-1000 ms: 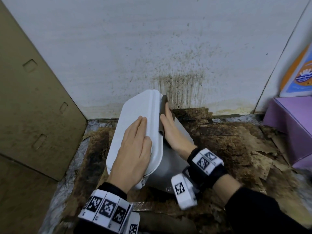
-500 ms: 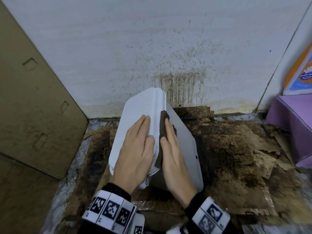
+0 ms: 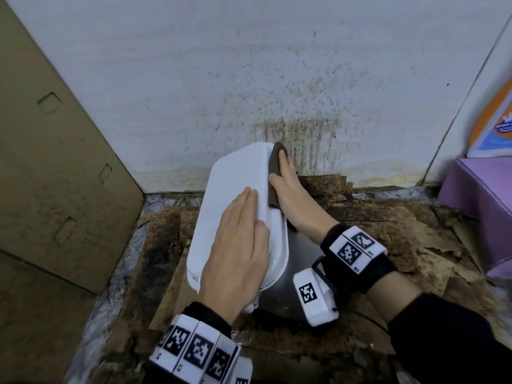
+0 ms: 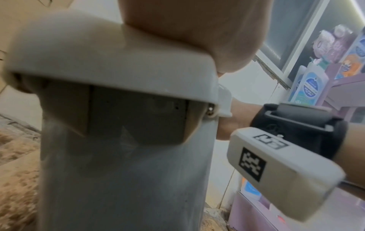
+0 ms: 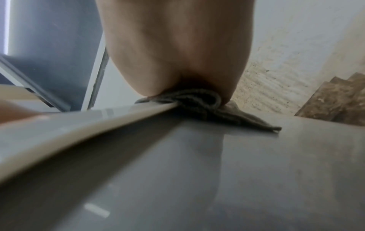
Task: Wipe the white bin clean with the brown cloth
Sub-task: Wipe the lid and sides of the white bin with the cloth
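The white bin [image 3: 232,189] stands on stained cardboard against the wall, lid closed and tilted left. My left hand [image 3: 238,245] lies flat on the lid with straight fingers; its palm [image 4: 197,31] shows on the lid's edge above the grey body [image 4: 118,171]. My right hand [image 3: 288,189] presses the brown cloth [image 3: 275,173] with straight fingers against the lid's right edge, near its far end. In the right wrist view the cloth [image 5: 207,107] is bunched under the palm [image 5: 177,46] where the lid rim [image 5: 98,125] meets the grey side.
A dirt-spattered white wall [image 3: 277,92] rises right behind the bin. A brown cardboard sheet [image 3: 55,176] leans on the left. A purple box [image 3: 482,200] and colourful packs [image 3: 493,126] stand at the right. Torn, stained cardboard [image 3: 388,231] covers the floor.
My right hand slid the cloth along the lid's right edge, toward me and then back to the far end. The left hand stayed on the lid.
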The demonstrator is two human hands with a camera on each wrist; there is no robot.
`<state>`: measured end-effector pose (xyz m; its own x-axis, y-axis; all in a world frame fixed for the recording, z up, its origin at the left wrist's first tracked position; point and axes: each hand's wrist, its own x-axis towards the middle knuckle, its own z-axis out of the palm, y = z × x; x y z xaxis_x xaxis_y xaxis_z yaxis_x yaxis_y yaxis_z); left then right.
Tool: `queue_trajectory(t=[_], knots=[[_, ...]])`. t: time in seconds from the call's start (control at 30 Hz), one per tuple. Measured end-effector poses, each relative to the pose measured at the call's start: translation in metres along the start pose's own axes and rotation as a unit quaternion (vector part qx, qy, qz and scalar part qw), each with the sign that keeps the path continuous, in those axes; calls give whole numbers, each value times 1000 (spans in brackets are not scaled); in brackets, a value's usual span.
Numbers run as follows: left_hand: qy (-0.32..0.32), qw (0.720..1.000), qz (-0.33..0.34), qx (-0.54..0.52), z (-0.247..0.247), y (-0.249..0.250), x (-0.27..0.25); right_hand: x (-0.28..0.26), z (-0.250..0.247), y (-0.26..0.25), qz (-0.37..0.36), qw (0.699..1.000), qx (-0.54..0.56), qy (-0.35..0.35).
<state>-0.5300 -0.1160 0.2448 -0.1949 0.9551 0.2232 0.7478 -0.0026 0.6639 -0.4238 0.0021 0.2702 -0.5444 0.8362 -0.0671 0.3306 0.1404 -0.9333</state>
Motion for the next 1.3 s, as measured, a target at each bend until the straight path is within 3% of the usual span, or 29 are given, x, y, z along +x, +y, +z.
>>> queue_trajectory(t=[0.2, 0.33, 0.53, 0.6, 0.73, 0.87, 0.9, 0.93, 1.0, 1.1, 1.17, 1.3], knots=[[21, 996, 60, 67, 3, -1, 3, -34, 24, 27, -14, 992, 119, 45], [10, 950, 201, 240, 10, -13, 2, -69, 51, 44, -40, 978, 185, 86], [8, 924, 230, 307, 7, -11, 1, -101, 75, 42, -52, 970, 174, 162], [8, 939, 214, 268, 9, -8, 1, -99, 72, 43, -49, 969, 176, 167], [2, 976, 118, 185, 9, 6, 4, -95, 60, 46, -48, 967, 197, 157], [-54, 981, 145, 115, 20, 19, 3, -87, 36, 55, -29, 958, 251, 137], [-76, 991, 99, 38, 20, 28, 4, -85, 28, 57, -23, 954, 269, 134], [-48, 996, 68, -30, 16, 38, 5, -83, 21, 59, -18, 949, 284, 135], [-57, 980, -45, -186, 11, 52, 7, -82, 4, 61, -1, 941, 306, 144], [-4, 918, -96, -384, 6, 49, 14, -85, -18, 65, 33, 934, 319, 160], [28, 928, -91, -360, 2, 37, 15, -88, -30, 69, 44, 935, 308, 174], [50, 978, -105, -171, 0, 5, 7, -94, -47, 71, 59, 938, 297, 171]])
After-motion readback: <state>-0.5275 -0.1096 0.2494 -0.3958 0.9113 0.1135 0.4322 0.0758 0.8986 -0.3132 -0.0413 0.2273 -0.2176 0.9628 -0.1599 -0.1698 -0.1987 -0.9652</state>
